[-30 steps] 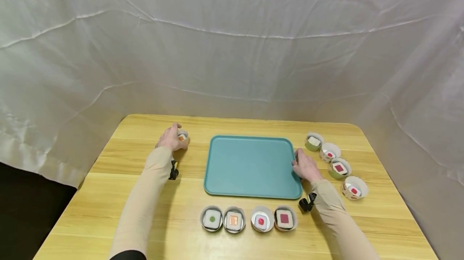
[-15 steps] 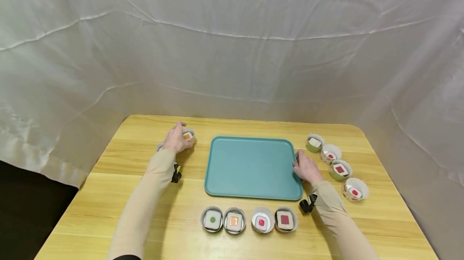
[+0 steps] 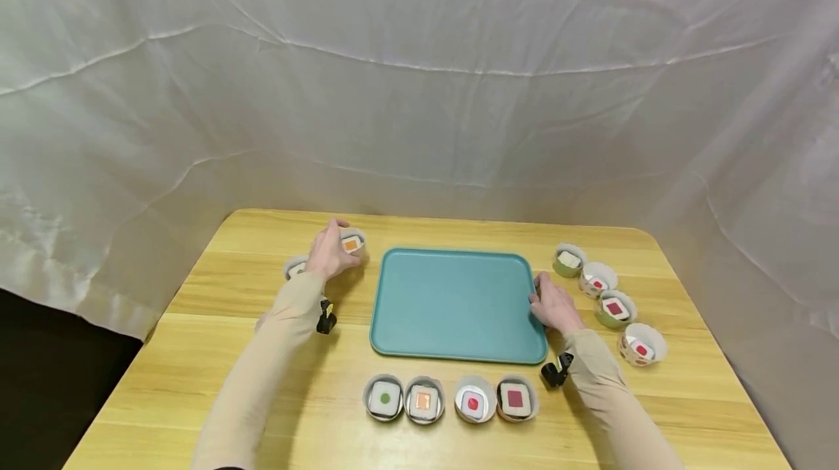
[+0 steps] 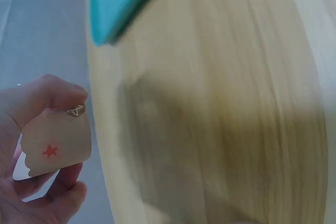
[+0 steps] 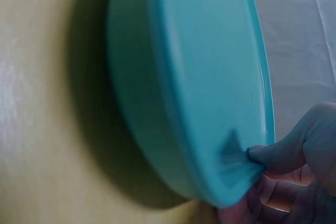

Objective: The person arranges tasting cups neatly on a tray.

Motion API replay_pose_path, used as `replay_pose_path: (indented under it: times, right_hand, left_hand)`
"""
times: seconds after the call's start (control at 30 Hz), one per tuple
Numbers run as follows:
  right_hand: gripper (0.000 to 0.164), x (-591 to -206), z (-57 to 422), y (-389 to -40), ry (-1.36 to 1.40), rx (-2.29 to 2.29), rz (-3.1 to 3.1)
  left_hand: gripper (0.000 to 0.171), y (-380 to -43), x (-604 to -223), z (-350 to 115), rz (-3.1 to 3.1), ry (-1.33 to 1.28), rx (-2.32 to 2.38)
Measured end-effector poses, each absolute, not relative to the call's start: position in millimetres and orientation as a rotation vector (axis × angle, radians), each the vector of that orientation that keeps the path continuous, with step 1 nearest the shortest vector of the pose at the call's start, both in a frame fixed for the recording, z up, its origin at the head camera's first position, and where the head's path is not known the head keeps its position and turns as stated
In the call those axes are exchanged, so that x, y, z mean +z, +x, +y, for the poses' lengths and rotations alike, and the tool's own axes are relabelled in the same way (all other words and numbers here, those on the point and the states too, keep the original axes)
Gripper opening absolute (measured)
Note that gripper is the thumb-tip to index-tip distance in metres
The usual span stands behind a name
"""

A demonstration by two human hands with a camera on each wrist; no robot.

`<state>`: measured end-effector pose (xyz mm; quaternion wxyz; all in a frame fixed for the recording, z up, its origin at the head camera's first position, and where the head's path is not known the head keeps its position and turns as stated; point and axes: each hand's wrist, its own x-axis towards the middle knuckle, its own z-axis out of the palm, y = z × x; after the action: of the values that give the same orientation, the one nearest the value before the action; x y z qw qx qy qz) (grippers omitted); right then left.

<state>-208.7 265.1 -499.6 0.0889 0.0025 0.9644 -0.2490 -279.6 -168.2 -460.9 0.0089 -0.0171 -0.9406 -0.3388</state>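
Observation:
My left hand (image 3: 331, 253) holds a white paper baking cup (image 4: 58, 140) by its sides, thumb on one side and fingers curled round the other. Small red and brown marks are printed on this cup. Inside it sits a pale square cake (image 3: 352, 244) with an orange square on top, seen in the head view. At the right edge of the flat teal tray (image 3: 452, 302), my right hand (image 3: 556, 302) pinches the rim. The right wrist view has the thumb (image 5: 278, 153) over the rim and the fingers beneath.
Behind the left hand stands another cup (image 3: 294, 267), partly covered by the arm. Several cups with small cakes, among them a green-dotted cake (image 3: 384, 398), line the table's front. More cups, one of them spotted (image 3: 642, 345), stand right of the tray. A pale curtain (image 3: 419, 127) hangs behind.
My left hand has moved to the right toward the tray, carrying the baking cup. A cup it was covering has come into sight behind it. The right hand stays at the tray.

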Motion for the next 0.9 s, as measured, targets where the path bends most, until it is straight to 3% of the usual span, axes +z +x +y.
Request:
replay_pose_path:
  times: [0.9]
  right_hand:
    - [0.022, -504, 267, -217, 0.011, -0.732, 2.881]
  left_hand:
    - [0.077, -279, -454, -124, -2.802, -0.147, -1.384]
